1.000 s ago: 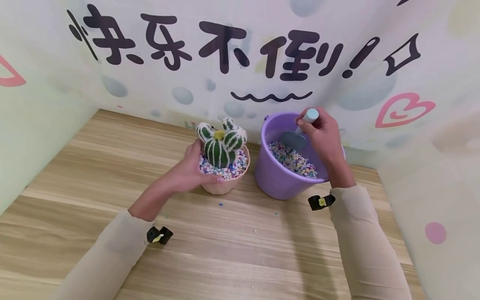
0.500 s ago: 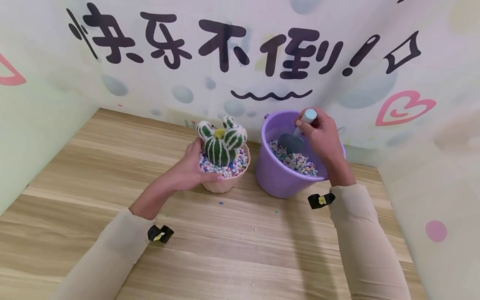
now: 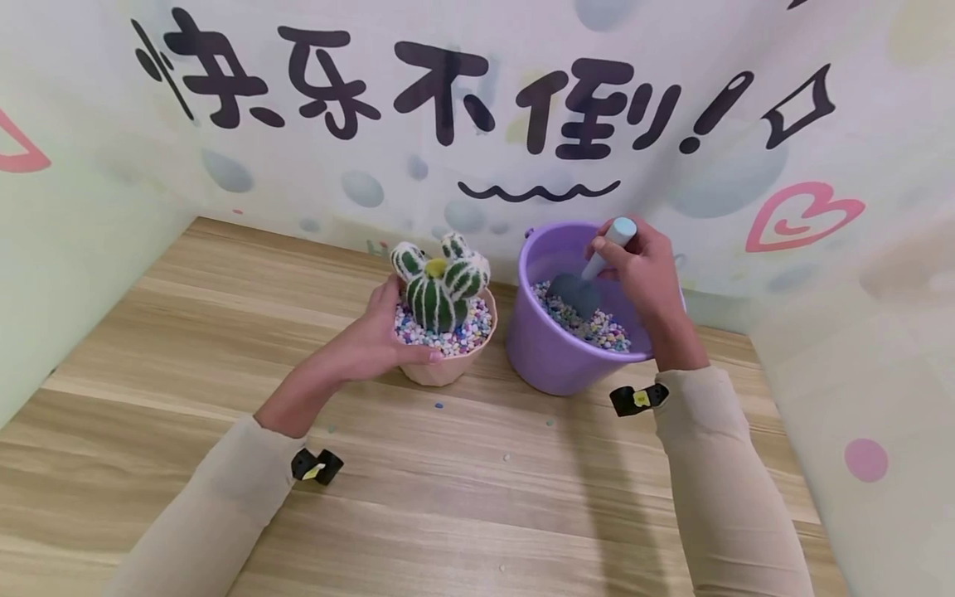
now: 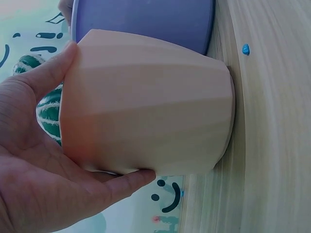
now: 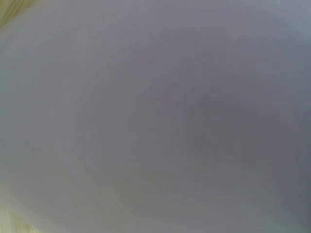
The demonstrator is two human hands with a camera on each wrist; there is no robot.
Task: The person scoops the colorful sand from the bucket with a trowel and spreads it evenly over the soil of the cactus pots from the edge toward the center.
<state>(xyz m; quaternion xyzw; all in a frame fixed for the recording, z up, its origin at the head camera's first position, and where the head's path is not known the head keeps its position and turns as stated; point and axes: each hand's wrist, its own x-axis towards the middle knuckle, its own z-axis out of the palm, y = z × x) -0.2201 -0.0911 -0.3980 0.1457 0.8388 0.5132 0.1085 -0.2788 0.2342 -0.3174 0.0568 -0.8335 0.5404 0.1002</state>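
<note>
My left hand [image 3: 366, 340] grips the pale pink flower pot [image 3: 440, 372] at its left side, with the thumb along the near rim. A green knitted cactus [image 3: 433, 305] with white stripes stands in the pot among small coloured pebbles [image 3: 475, 330]. In the left wrist view the pot wall [image 4: 150, 102] fills the middle between thumb and fingers. To the right is a purple bucket [image 3: 552, 361], partly filled with pebbles [image 3: 606, 333]. My right hand [image 3: 647, 274] reaches over its rim and holds a small blue-grey shovel [image 3: 573, 296] by the handle, blade down in the pebbles. The right wrist view is a purple-grey blur.
Pot and bucket stand side by side on a wood-grain table [image 3: 418, 497]. A few stray pebbles, one of them blue [image 3: 438, 405], lie in front. Behind hangs a printed cloth [image 3: 373, 157] with black characters; pale side panels flank the table.
The shovel blade has shifted left and lower into the bucket's pebbles, and its handle leans more to the right. My left hand stays on the flower pot.
</note>
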